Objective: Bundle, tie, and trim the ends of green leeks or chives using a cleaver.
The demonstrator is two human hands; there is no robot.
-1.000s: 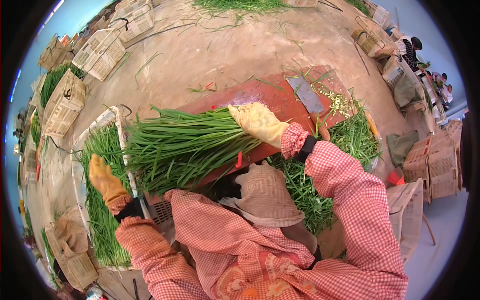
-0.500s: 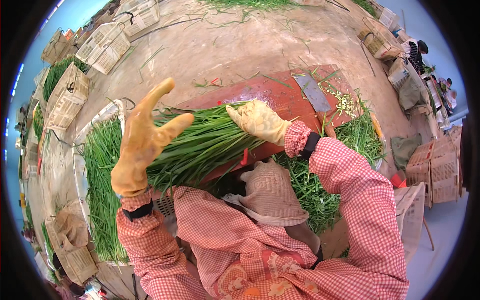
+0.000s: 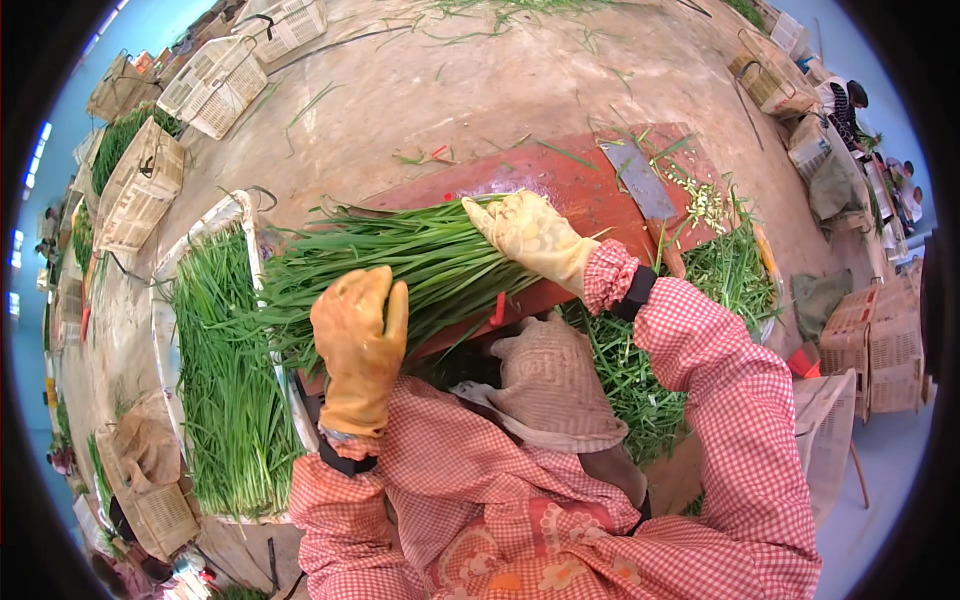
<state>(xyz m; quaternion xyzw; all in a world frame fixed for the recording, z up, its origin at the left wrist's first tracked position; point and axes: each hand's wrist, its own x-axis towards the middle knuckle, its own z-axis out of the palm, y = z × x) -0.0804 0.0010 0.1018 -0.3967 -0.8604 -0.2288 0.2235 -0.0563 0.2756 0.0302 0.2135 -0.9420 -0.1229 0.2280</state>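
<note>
A thick bunch of green chives lies across the red board. Yellowed rubber gloves cover both hands. My right hand is closed around the bunch's right end, with the thumb and fingertips over the stems. My left hand is at the near side of the leafy end, its fingers bent and the thumb apart; no stems show in its grasp. Whether it touches the leaves is unclear. A wide cleaver blade rests on the board beyond my right hand, beside pale cut stem ends.
A white crate full of chives stands at my left. Loose green trimmings lie below the board at the right. Other plastic crates line the left side, and stacked crates stand at the right. People sit at the far right.
My left hand has come down and right from above the leaves, its spread fingers now bent. The bunch's leafy end shows more fully. My right hand keeps its hold.
</note>
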